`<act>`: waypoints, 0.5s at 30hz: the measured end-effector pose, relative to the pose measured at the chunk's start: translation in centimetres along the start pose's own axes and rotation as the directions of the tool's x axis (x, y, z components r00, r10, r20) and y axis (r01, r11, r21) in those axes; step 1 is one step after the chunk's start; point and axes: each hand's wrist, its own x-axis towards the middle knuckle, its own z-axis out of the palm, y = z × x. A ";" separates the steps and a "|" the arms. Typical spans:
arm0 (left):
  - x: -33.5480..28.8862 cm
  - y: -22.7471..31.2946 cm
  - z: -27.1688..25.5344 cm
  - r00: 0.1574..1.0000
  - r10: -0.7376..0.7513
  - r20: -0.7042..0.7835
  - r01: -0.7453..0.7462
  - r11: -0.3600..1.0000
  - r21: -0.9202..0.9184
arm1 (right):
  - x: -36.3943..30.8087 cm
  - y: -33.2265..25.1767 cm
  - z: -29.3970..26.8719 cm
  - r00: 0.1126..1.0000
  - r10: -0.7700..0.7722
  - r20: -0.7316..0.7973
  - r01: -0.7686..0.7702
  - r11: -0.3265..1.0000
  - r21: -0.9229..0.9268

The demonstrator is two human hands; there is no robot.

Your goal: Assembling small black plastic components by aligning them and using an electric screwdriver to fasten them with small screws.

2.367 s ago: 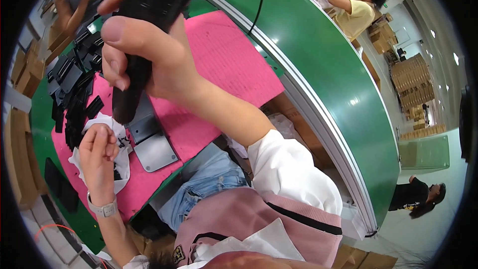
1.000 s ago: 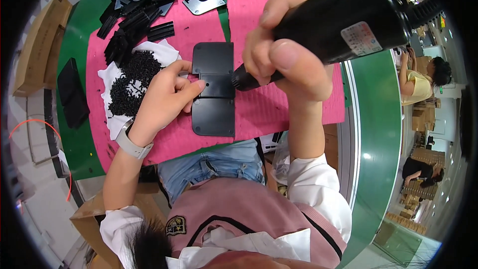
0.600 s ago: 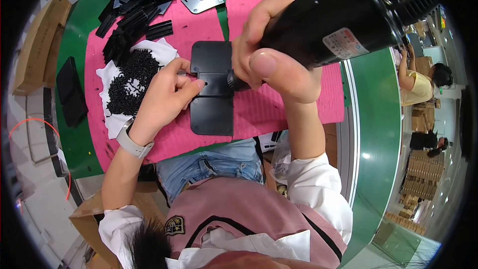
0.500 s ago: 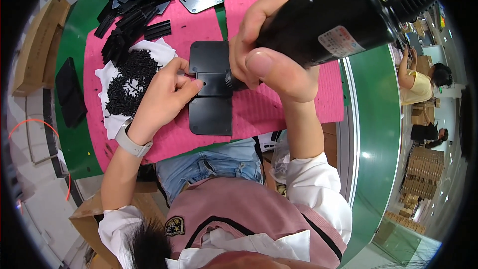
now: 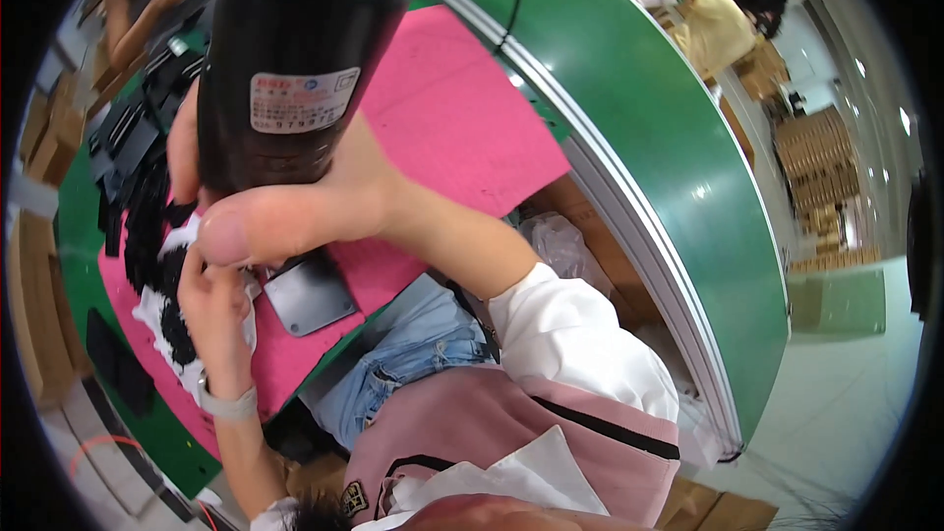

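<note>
the right hand [image 5: 329, 206] wraps fingers and thumb round a thick black tool [image 5: 295, 49], its tip hidden; the left hand [image 5: 214, 320] keeps its fingers bent close together — whether they pinch anything, i cannot tell — near the dark plate [image 5: 310, 297], which lies on the pink mat [image 5: 462, 118] beside a white cloth [image 5: 147, 310] bearing small black pieces [image 5: 175, 324].
</note>
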 end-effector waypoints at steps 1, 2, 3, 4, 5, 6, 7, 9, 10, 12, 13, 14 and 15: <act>0.9 -1.3 -3.6 0.954 0.038 0.296 0.072 0.933 -0.352 | 0.2 0.1 0.6 0.999 -0.052 -0.002 0.052 0.999 0.011; 0.8 -0.6 -2.9 0.984 -0.067 0.164 0.133 0.894 -0.427 | 0.1 1.1 1.2 0.992 -0.101 -0.081 0.110 0.987 0.114; 0.7 0.1 -2.1 0.982 -0.186 0.037 0.179 0.844 -0.505 | -0.3 1.6 1.8 0.990 -0.027 -0.135 0.058 0.971 0.231; 1.4 -0.1 -2.9 0.954 0.057 0.295 0.152 0.756 -0.637 | -0.2 2.1 2.1 0.991 -0.036 -0.128 0.061 0.979 0.196; 1.3 -0.5 -3.2 0.954 0.064 0.294 0.145 0.758 -0.636 | -0.2 2.7 2.2 0.992 -0.043 -0.120 0.062 0.985 0.163; 0.9 -1.0 -3.3 0.943 0.067 0.326 0.190 0.697 -0.692 | -0.2 3.4 2.2 0.990 -0.081 -0.117 0.096 0.987 0.132; 0.4 -0.5 -2.4 0.931 0.073 0.357 0.235 0.628 -0.742 | -0.2 4.0 2.1 0.987 -0.115 -0.112 0.126 0.987 0.100; 0.2 0.0 -2.0 0.918 0.062 0.392 0.268 0.631 -0.728 | -0.4 4.6 1.9 0.993 -0.103 -0.064 0.107 0.992 0.066; 0.0 0.1 -2.3 0.905 0.086 0.416 0.251 0.681 -0.688 | -0.3 4.9 2.2 0.990 -0.120 -0.074 0.124 0.990 0.059; -0.5 0.4 -2.6 0.918 0.069 0.390 0.181 0.802 -0.570 | -0.2 5.3 2.7 0.988 -0.133 -0.079 0.137 0.989 0.057; -0.7 0.8 -2.2 0.919 0.069 0.388 0.181 0.799 -0.573 | -0.3 5.5 2.6 0.993 -0.097 -0.066 0.104 0.989 0.109; -0.9 1.3 -1.6 0.929 0.045 0.368 0.168 0.833 -0.527 | -0.4 5.6 2.6 0.997 -0.063 -0.051 0.070 0.984 0.161; -1.2 1.8 -1.2 0.938 0.023 0.346 0.155 0.865 -0.478 | -0.4 5.6 2.5 0.997 -0.060 -0.048 0.067 0.985 0.161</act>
